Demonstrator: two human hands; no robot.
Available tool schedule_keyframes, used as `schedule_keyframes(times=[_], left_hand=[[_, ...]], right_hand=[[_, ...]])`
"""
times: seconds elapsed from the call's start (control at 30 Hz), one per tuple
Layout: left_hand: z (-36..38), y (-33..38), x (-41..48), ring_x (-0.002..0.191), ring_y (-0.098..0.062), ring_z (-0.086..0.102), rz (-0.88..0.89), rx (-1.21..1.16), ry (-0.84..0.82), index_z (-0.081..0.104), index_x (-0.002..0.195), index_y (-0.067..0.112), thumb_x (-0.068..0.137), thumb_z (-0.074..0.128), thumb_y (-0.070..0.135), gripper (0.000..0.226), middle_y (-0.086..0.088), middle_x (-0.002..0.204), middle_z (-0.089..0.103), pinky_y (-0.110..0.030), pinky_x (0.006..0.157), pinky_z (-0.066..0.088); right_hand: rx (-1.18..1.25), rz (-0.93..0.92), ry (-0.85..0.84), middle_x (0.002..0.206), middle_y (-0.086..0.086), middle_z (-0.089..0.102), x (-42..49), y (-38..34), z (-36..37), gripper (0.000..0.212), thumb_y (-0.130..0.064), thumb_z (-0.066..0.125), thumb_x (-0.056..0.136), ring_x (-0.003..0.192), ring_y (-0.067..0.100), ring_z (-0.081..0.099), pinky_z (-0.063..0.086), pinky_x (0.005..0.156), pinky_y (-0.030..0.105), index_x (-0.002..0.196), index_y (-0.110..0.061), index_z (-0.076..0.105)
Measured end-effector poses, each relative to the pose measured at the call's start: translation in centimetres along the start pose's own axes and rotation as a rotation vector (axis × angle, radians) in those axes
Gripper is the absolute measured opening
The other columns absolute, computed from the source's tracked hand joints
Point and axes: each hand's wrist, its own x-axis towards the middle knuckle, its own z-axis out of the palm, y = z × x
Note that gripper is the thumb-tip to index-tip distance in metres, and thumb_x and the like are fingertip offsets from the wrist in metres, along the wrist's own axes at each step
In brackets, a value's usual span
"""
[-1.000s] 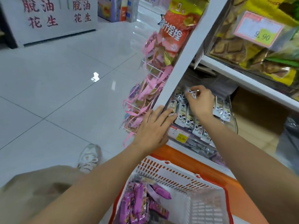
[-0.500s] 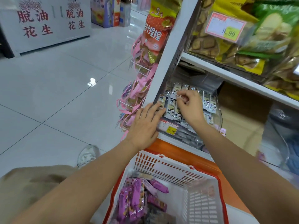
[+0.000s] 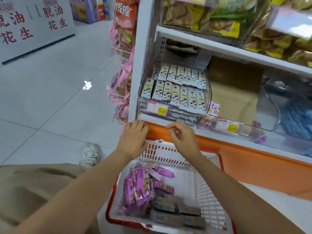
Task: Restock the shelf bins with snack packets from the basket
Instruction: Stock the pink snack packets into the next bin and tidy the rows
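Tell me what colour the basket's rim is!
Orange-red rim on a white basket, clearest in the head view.

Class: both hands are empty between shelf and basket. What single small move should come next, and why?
Probably lower the right hand into the basket and take one of the purple packets. Neither it nor the left hand holds anything, the cream packets fill their bin in neat rows, and the purple ones lie unshelved.
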Motion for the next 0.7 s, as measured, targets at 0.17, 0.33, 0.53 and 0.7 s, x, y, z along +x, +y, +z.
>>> schedule_keyframes(times=[0.17,0.33,0.53,0.7], left_hand=[[3.5,-0.5,-1.5,0.122,-0.039,0.051,-0.063,-0.038,-0.201,0.062,0.119,0.007,0.065,0.079,0.02,0.058,-0.017,0.129,0.057,-0.051,0.103,0.042],[7.0,-1.5,-2.9,0.151,-0.027,0.0,-0.147,-0.05,-0.354,0.015,0.156,0.011,0.097,0.047,0.037,0.072,-0.01,0.164,0.004,-0.043,0.123,0.001],[10.2,-3.1,-4.0,0.149,-0.019,-0.018,-0.216,-0.099,-0.427,-0.015,0.154,0.012,0.1,0.033,0.039,0.077,-0.006,0.162,-0.02,-0.037,0.123,-0.005],[11.8,-3.6,-4.5,0.149,-0.017,-0.019,-0.212,-0.183,-0.346,-0.012,0.154,0.012,0.099,0.042,0.034,0.081,-0.005,0.162,-0.017,-0.037,0.123,-0.004]], right_hand=[[-0.068,0.155,-0.108,0.086,-0.009,0.063,-4.0,5.5,3.2,0.021,-0.006,0.055,0.093,0.065,0.005,0.056,0.046,0.061,0.021,0.104,-0.017,0.07],[-0.142,0.293,-0.276,0.108,0.0,0.061,-6.0,10.0,6.6,0.025,-0.006,0.056,0.092,0.083,0.009,0.057,0.049,0.078,0.023,0.112,-0.018,0.065],[-0.187,0.427,-0.51,0.127,0.004,0.057,-6.8,14.6,11.8,0.031,-0.013,0.058,0.092,0.112,0.02,0.056,0.043,0.095,0.025,0.122,-0.015,0.061],[-0.304,0.403,-0.707,0.133,0.01,0.055,-5.9,17.3,15.8,0.041,-0.021,0.06,0.092,0.122,0.029,0.051,0.039,0.101,0.035,0.132,-0.013,0.053]])
